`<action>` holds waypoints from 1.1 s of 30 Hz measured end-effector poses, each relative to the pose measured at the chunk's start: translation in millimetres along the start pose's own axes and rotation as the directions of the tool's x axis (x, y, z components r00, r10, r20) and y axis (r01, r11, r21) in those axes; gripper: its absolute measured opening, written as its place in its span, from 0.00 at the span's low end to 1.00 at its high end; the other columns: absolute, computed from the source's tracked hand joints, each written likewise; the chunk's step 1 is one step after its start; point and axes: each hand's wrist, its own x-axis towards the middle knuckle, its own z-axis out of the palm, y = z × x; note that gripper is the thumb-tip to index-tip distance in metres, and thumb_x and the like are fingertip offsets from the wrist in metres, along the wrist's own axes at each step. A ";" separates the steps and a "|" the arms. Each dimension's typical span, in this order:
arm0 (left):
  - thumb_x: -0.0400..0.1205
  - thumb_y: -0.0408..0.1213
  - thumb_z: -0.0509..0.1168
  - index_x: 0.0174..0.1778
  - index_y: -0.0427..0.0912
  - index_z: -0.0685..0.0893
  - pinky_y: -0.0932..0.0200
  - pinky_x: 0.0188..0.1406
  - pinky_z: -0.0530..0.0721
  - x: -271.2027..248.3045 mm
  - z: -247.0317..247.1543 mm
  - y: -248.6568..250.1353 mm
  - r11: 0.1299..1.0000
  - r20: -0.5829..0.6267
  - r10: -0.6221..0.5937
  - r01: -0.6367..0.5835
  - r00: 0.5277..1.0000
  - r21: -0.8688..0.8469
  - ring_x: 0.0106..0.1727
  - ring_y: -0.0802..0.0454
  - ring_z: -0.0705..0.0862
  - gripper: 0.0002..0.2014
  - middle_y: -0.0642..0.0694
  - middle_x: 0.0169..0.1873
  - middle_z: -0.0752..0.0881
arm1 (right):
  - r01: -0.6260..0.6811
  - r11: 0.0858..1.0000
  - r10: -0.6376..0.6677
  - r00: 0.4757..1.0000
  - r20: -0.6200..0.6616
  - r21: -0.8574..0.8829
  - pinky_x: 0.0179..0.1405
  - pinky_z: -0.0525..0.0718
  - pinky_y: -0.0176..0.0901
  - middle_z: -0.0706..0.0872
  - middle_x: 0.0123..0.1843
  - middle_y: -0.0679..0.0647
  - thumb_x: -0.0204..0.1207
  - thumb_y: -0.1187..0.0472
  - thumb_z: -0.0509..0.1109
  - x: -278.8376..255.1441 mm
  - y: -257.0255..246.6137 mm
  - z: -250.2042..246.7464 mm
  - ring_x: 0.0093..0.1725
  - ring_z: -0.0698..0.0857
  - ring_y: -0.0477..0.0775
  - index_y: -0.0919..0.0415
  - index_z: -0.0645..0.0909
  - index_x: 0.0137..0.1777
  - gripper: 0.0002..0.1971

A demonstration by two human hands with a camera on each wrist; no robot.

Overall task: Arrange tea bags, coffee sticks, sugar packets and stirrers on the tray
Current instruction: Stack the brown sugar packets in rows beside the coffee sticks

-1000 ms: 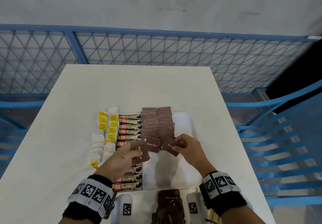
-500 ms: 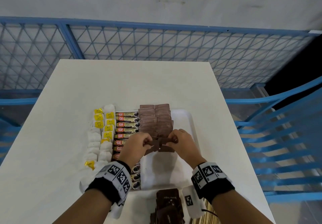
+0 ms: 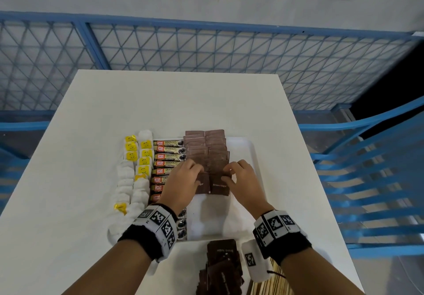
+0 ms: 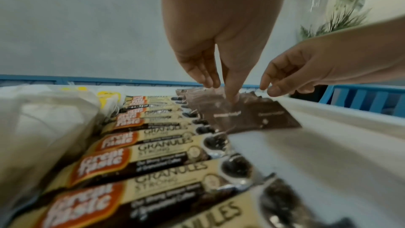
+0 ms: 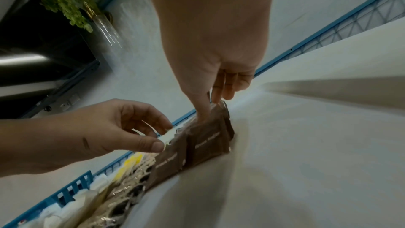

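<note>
A white tray holds tea bags on the left, then coffee sticks, then two columns of brown sugar packets. Two more brown sugar packets lie side by side at the near end of those columns, a left one and a right one. My left hand touches the left packet with its thumb, its fingers a little apart above the top edge. My right hand pinches the top edge of the right packet between thumb and fingers.
A loose pile of brown sugar packets lies on the white table near its front edge, with wooden stirrers to its right. The right part of the tray floor is bare. Blue mesh fencing stands behind the table.
Both hands moved forward and down with a packet each. The two packets, held up over the tray before, now lie flat at the near end of the sugar columns.
</note>
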 end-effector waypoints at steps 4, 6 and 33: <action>0.80 0.32 0.64 0.56 0.41 0.83 0.59 0.55 0.77 -26.4 -3.9 11.4 0.993 0.036 0.038 -0.033 0.999 -0.110 0.54 0.50 0.79 0.10 0.46 0.54 0.81 | 0.004 0.999 -0.006 0.998 0.063 0.037 0.36 0.71 0.20 0.80 0.45 0.47 0.76 0.60 0.69 -23.7 -9.6 -11.9 0.36 0.75 0.38 0.59 0.84 0.49 0.05; 0.81 0.35 0.62 0.56 0.43 0.83 0.63 0.51 0.76 -47.2 -3.8 19.4 0.983 0.131 0.055 -0.030 0.990 -0.180 0.50 0.55 0.78 0.09 0.50 0.52 0.80 | 0.025 1.000 -0.028 0.987 0.159 0.018 0.36 0.71 0.20 0.81 0.44 0.46 0.77 0.59 0.69 -41.0 -14.6 -16.0 0.34 0.74 0.35 0.58 0.84 0.48 0.05; 0.74 0.44 0.69 0.65 0.45 0.74 0.60 0.56 0.75 -164.9 27.2 54.7 0.986 0.441 0.054 0.021 0.896 -0.163 0.61 0.51 0.75 0.24 0.49 0.61 0.75 | 0.091 0.994 -0.034 0.763 0.645 -0.054 0.66 0.74 0.48 0.74 0.65 0.56 0.78 0.53 0.66 -163.7 -15.2 -13.4 0.63 0.73 0.54 0.60 0.67 0.66 0.20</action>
